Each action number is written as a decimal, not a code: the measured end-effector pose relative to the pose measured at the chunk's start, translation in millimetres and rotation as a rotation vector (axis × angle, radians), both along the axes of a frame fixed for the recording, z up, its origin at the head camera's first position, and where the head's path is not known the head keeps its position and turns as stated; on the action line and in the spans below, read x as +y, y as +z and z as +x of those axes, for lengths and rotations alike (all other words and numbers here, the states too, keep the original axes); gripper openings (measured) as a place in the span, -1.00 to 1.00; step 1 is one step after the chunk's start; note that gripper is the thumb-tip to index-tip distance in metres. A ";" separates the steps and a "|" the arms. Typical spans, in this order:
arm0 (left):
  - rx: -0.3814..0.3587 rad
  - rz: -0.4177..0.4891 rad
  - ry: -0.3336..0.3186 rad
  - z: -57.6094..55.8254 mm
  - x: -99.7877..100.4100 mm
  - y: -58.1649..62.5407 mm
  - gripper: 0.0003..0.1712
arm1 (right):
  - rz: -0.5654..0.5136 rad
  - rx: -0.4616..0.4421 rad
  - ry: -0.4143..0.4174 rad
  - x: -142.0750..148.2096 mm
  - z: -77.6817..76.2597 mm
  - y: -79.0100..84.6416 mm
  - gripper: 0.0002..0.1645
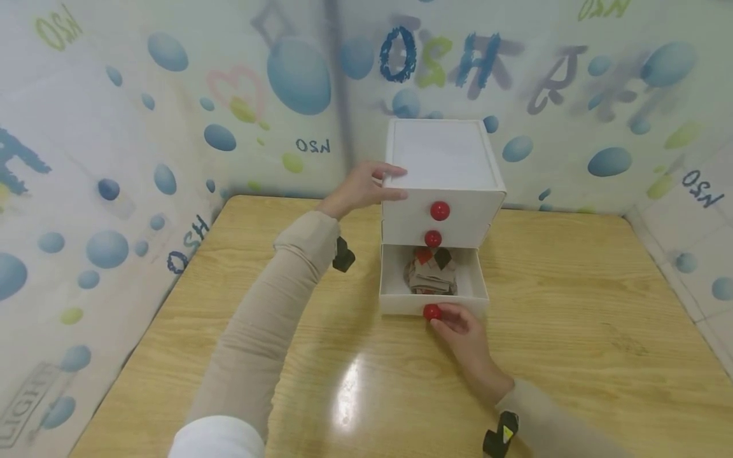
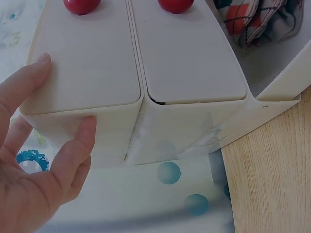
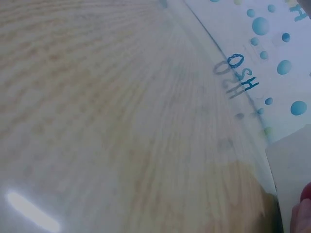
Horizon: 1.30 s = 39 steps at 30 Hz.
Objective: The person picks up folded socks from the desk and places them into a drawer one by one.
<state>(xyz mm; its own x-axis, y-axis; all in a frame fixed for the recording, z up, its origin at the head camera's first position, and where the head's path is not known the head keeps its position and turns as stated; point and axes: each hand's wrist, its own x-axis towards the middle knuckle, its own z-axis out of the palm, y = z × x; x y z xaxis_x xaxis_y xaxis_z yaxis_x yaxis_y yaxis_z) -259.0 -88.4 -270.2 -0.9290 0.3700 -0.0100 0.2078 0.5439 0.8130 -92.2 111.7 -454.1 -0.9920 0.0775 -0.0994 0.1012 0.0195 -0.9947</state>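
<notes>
A white drawer cabinet [image 1: 443, 156] with red knobs stands on the table, its bottom drawer [image 1: 392, 270] pulled out. Folded checked cloth [image 1: 433, 280] lies inside that drawer; it shows partly in the left wrist view too. My left hand [image 1: 366, 186] grips the cabinet's upper left corner, its thumb and fingers spread across the edge. At the drawer front, my right hand [image 1: 466, 340] pinches the red knob [image 1: 432, 312] between thumb and fingers. Only a sliver of the fingers [image 3: 302, 216] appears in the right wrist view. Both upper drawers are closed.
The wooden table [image 1: 578, 331] runs around the cabinet on both sides and in front. Behind it rises a wall [image 1: 366, 121] covered with blue bubbles and letters. The cabinet stands close to that back wall.
</notes>
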 end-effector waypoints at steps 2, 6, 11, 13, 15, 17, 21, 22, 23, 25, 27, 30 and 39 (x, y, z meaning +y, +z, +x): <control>0.003 -0.003 -0.004 -0.2 0.0 0.0 -0.45 | 0.004 -0.003 -0.003 0.5 -3.7 1.1 -0.60; 0.002 -0.005 -0.006 -0.2 0.0 -0.2 -0.45 | 0.007 -0.026 -0.005 1.5 -11.6 3.0 -0.60; 0.008 0.001 -0.004 0.0 -0.1 -0.4 -0.45 | 0.023 -0.033 0.018 1.6 -22.1 4.7 -0.60; 0.014 0.002 -0.009 0.0 -0.2 -0.3 -0.46 | 0.038 -0.032 0.034 1.9 -26.7 4.6 -0.60; 0.026 -0.001 -0.015 -0.2 -0.3 -0.3 -0.47 | 0.056 -0.033 0.049 2.5 -31.3 4.0 -0.61; 0.035 -0.003 -0.019 -0.3 -0.3 -0.2 -0.47 | 0.077 -0.038 0.055 2.0 -36.6 3.4 -0.61; 0.039 -0.010 -0.025 -0.4 -0.2 -0.1 -0.47 | 0.096 -0.053 0.038 -0.8 -47.9 1.5 -0.62; 0.038 -0.011 -0.026 -0.3 -0.2 0.0 -0.47 | 0.101 -0.052 0.029 -1.8 -51.0 0.8 -0.62; 0.036 -0.014 -0.024 -0.2 -0.3 0.0 -0.47 | 0.101 -0.049 0.023 -2.3 -53.7 0.1 -0.62; 0.032 -0.015 -0.020 0.1 -0.3 0.2 -0.46 | 0.103 -0.039 0.016 -3.6 -58.6 -0.8 -0.62; 0.030 -0.019 -0.016 0.5 -0.5 0.4 -0.46 | 0.103 -0.037 0.012 -4.6 -62.5 -0.9 -0.62; 0.025 -0.020 -0.012 1.0 -0.5 1.1 -0.46 | 0.107 -0.045 0.009 -5.9 -67.2 -0.2 -0.62; 0.016 -0.020 -0.010 0.8 -1.7 1.2 -0.45 | 0.102 -0.021 -0.026 -9.3 -83.0 -3.2 -0.62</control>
